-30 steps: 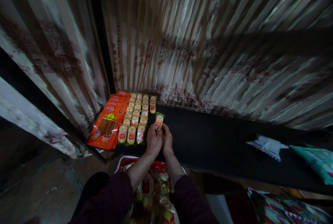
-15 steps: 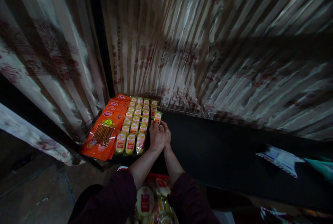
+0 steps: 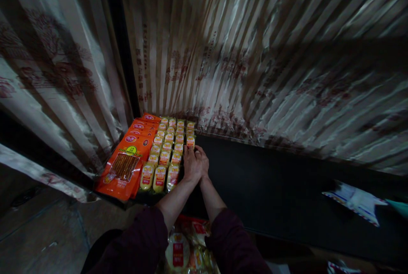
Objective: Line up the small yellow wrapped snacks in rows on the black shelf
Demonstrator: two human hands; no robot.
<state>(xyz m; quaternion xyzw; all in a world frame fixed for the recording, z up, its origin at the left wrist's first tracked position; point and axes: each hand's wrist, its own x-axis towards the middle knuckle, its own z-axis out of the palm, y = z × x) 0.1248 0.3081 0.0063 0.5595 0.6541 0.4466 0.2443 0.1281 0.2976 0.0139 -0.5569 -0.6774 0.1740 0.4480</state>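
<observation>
At the front of the rightmost row, a small wrapped snack cake point(image 3: 190, 141) with a yellow, red and white wrapper lies just beyond my fingertips. My left hand point(image 3: 192, 164) has its fingers closed on the near end of this cake. My right hand point(image 3: 203, 162) presses against the left one, its fingers curled at the cake's right side; its fingertips are partly hidden. Several rows of matching wrapped cakes point(image 3: 164, 157) lie left of my hands. Beside them is an overlapping line of orange snack packets point(image 3: 123, 168), the front one with a window showing brown sticks.
The black shelf point(image 3: 255, 180) runs to the right, with a white and blue packet point(image 3: 357, 201) and a green one point(image 3: 398, 207) on it. Pleated printed sheeting point(image 3: 223, 53) hangs behind. Below my forearms are more wrapped packages point(image 3: 178, 250). A dark post point(image 3: 123, 44) stands at the left.
Both hands have moved slightly left and away from me with the wrapped cake. It was raised and a little right of the row; now it sits in line with the cake behind it.
</observation>
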